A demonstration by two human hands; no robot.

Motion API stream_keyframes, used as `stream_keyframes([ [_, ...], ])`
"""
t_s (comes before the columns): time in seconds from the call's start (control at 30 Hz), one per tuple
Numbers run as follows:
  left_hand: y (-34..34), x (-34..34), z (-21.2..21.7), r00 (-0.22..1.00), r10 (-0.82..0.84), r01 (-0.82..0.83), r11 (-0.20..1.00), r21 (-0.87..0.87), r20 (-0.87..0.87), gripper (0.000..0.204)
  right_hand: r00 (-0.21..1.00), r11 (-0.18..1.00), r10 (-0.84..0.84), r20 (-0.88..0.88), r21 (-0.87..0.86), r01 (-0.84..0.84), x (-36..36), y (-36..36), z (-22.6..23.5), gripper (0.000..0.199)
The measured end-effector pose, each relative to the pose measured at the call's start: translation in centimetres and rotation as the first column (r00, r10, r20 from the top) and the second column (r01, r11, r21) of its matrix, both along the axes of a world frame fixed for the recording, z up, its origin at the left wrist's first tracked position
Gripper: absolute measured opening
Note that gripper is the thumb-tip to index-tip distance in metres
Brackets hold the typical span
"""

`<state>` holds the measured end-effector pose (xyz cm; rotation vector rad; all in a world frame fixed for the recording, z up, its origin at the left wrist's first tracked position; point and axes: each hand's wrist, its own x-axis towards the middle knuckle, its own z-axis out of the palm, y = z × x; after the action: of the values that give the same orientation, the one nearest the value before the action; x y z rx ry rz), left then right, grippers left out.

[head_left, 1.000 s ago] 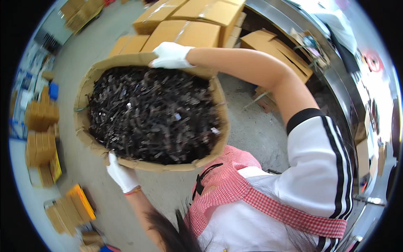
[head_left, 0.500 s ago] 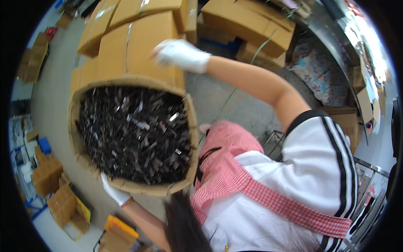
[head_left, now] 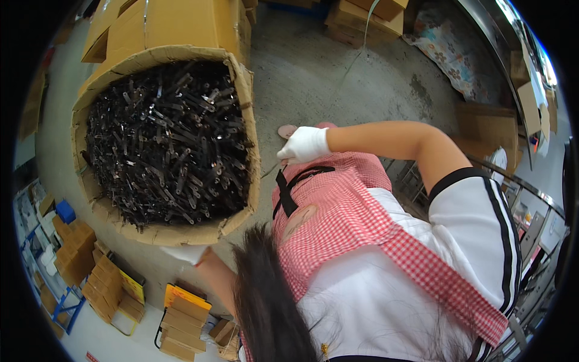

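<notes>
A carton (head_left: 248, 130) with its top open holds a deep heap of small black flat strips (head_left: 169, 139), many with a hole near the end. My left hand (head_left: 184, 252), in a white glove, touches the carton's outer wall at the lower rim. The carton hides most of its fingers. My right hand (head_left: 304, 145), also gloved in white, is beside the carton and just in front of my red checked apron (head_left: 338, 211). Its fingers are curled together. Whatever they may hold is too small to make out.
Large cardboard boxes (head_left: 175, 24) stand behind the open carton. More boxes (head_left: 362, 24) sit at the far side, near a flowered cloth (head_left: 446, 48). Smaller cartons (head_left: 105, 280) and a yellow-edged stand (head_left: 187, 297) are at lower left. A metal frame (head_left: 518, 181) is at my right.
My right hand has come from above the boxes back toward my apron, its fingers now curled. My left hand has slid along the carton's lower side. The view has shifted.
</notes>
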<state>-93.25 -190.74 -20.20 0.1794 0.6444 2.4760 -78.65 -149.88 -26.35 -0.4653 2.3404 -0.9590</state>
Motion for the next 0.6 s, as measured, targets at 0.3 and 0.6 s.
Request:
stream_keyframes([
  [0.3, 11.5, 14.7, -8.9, 0.888, -0.391, 0.415, 0.908, -0.056, 0.242, 0.073, 0.937, 0.992, 0.111, -0.331, -0.015, -0.123, 8.8, 7.9, 9.5, 0.016],
  [0.6, 22.7, 14.2, 0.0, 0.939, -0.055, 0.085, 0.994, -0.072, 0.341, 0.04, 0.988, 0.961, 0.153, -0.006, 0.235, -0.148, 14.1, 28.3, 14.0, 0.018],
])
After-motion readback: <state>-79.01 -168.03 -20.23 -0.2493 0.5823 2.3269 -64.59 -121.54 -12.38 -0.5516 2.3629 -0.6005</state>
